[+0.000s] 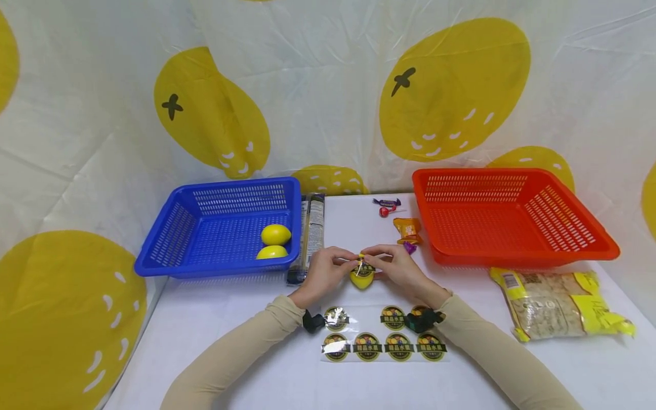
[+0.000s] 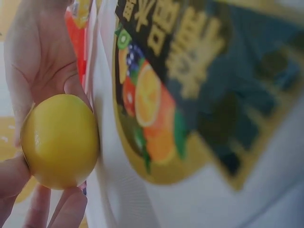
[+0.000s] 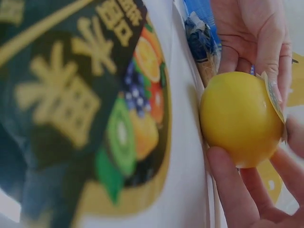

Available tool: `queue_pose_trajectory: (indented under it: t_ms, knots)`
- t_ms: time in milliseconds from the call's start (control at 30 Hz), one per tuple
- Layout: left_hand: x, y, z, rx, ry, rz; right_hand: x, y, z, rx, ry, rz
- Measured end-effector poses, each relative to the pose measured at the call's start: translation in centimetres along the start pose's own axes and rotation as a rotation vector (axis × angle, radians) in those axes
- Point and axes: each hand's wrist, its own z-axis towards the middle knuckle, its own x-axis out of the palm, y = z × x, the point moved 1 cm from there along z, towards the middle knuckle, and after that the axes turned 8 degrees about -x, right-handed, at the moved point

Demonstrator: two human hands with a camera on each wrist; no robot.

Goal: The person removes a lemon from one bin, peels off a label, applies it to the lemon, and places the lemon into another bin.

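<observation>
In the head view a yellow lemon (image 1: 362,282) is held between both hands over the table. A round black-and-gold fruit sticker (image 1: 363,269) lies across its upper side. My left hand (image 1: 329,272) grips the lemon from the left, its thumb at the sticker's edge. From the right, my right hand (image 1: 401,272) holds it too, thumb and fingertips at the sticker. The right wrist view shows the sticker's edge (image 3: 274,107) standing slightly off the lemon (image 3: 240,118) beside a thumb. Fingers of both hands surround the lemon (image 2: 61,142) in the left wrist view.
A clear sheet of similar stickers (image 1: 367,347) lies near me. Two lemons (image 1: 275,234) sit in the blue basket (image 1: 217,267) at left; a red basket (image 1: 523,259) stands at right. Around them lie a long packet (image 1: 314,228), wrapped candies (image 1: 408,229), a lollipop (image 1: 384,212) and a yellow-ended bag (image 1: 558,304).
</observation>
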Motion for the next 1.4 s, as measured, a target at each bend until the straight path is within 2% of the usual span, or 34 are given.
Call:
queue_pose_trajectory:
  t_ms: [200,433,533,867,1400]
  knots:
    - [-0.18,-0.26,-0.19,-0.007,0.021,0.032,-0.29,0.04,-0.49,-0.012,0.046,-0.088]
    - [-0.6,-0.35,-0.41,-0.047,0.146,-0.034,-0.26,0.2,-0.66,0.002,0.054,-0.07]
    - [-0.68,-0.17,-0.38,-0.054,0.169,-0.055,-0.24,0.17,-0.69,0.029,0.045,-0.073]
    - [-0.59,0.08,-0.33,-0.05,0.119,-0.054,-0.24,0.06,-0.64,0.013,0.058,-0.063]
    - [-0.48,0.35,-0.5,-0.064,0.112,-0.072,0.21,-0.03,-0.27,0.039,0.012,0.024]
